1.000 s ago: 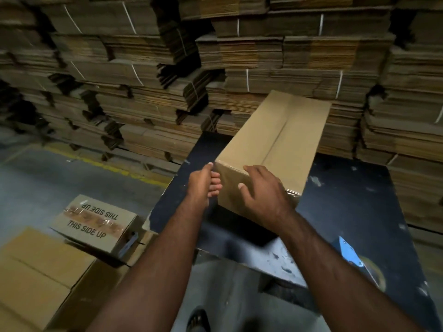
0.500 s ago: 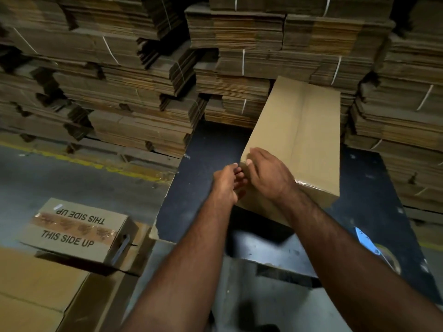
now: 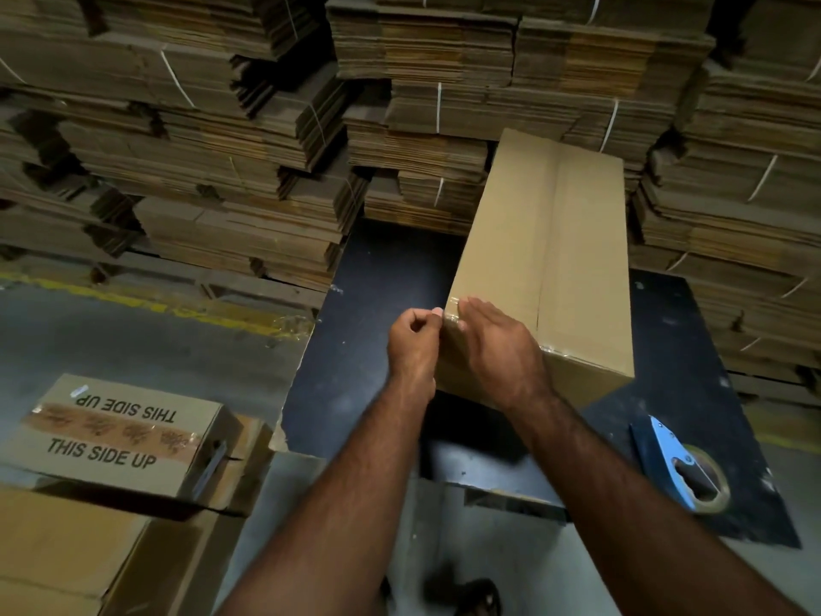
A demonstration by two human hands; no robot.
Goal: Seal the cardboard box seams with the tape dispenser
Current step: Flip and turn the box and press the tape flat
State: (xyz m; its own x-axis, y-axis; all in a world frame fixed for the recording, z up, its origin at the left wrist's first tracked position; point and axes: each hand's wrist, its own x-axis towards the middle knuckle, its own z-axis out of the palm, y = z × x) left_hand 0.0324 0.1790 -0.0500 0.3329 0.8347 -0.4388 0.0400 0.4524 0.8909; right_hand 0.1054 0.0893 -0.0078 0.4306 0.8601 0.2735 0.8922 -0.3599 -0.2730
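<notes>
Box on the table, and both hands have slid from its near end to the left corner: right hand flat, pressing tape down, left hand curled, apparently pinching its edge. Dispenser lies idle — corner finishing.

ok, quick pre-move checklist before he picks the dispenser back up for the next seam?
1. Cardboard box resting on the black table: ok.
2. Tape along the near top edge, visible as a shiny strip: ok; fully stuck down: cannot tell.
3. Left hand free: not ok, its fingers pinch at the tape end at the box's near left corner.
4. Right hand free: not ok, it lies flat on the box's near end.
5. Tape dispenser within reach: ok, lying on the table to the right, no grip on it.
6. Centre seam taped: cannot tell.
</notes>
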